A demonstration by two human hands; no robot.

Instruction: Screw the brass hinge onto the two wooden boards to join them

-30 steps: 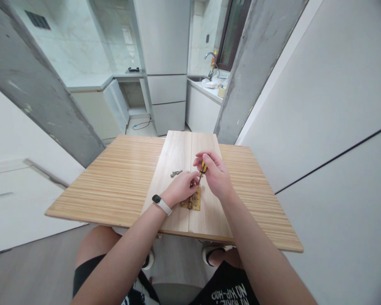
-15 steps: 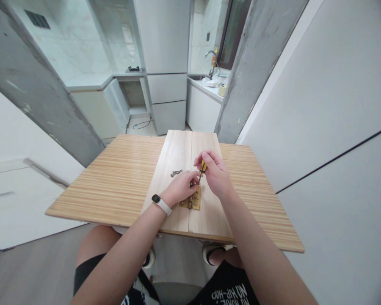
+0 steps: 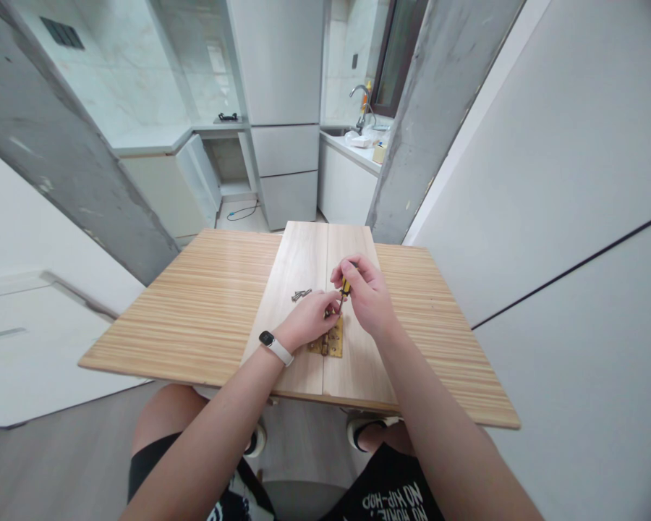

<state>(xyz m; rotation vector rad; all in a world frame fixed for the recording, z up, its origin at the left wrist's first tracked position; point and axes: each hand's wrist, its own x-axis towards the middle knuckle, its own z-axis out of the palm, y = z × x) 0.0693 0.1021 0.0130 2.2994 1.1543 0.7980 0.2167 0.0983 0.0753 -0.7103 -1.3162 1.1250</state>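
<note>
My right hand (image 3: pixel 367 298) is closed around the yellow and black handle of a screwdriver (image 3: pixel 346 286). The shaft points down and slightly left, its tip by the upper part of a brass hinge (image 3: pixel 335 341). My left hand (image 3: pixel 310 317) lies over the hinge's left side, thumb and fingers pinched around the spot where the screwdriver tip ends. Whatever those fingers hold is hidden. The hinge straddles the seam between two pale wooden boards (image 3: pixel 358 365) lying side by side. Several loose screws (image 3: pixel 301 295) rest on the left board, just beyond my left hand.
A striped wooden table (image 3: pixel 195 311) carries the boards, and its front edge is close to my knees. Behind it stand a fridge (image 3: pixel 285 148) and a sink counter with a tap (image 3: pixel 360 108). A large white panel (image 3: pixel 564 181) rises on the right.
The screwdriver and my right hand have shifted very slightly, with the right fingers a little differently placed on the handle. My left hand, hinge and loose screws stay in place.
</note>
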